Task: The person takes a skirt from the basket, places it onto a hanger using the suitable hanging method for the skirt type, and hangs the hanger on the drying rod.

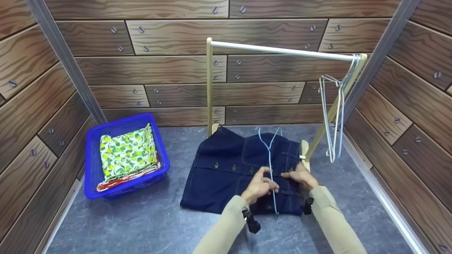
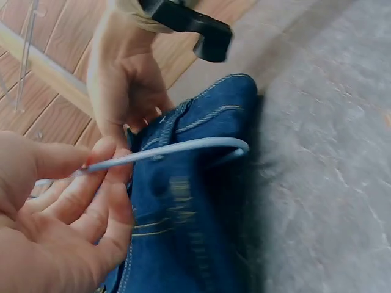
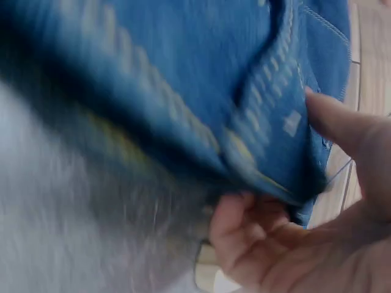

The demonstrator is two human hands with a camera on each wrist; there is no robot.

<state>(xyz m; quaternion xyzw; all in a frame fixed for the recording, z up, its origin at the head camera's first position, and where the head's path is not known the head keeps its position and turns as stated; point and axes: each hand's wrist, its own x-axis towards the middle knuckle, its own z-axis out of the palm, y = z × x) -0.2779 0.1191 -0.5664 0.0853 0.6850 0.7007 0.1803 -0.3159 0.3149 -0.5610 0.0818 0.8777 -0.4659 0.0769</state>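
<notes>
A dark blue denim skirt (image 1: 219,183) with a row of buttons lies on the grey floor, its waist end toward the right. My left hand (image 1: 259,187) pinches a light blue wire hanger (image 1: 270,158) over the skirt, between thumb and fingers. One curved end of the hanger (image 2: 195,145) shows by the denim in the left wrist view. My right hand (image 1: 303,176) grips the skirt's waist edge, thumb on top and fingers underneath, as the right wrist view shows. Part of the fingers is hidden by the cloth.
Behind the skirt stands a wooden rack with a white rail (image 1: 282,50). Several hangers (image 1: 335,120) hang at its right end. On the left, a blue basket (image 1: 92,158) holds folded lemon-print cloth (image 1: 129,151) and red-and-white items. Wood-patterned walls enclose the floor.
</notes>
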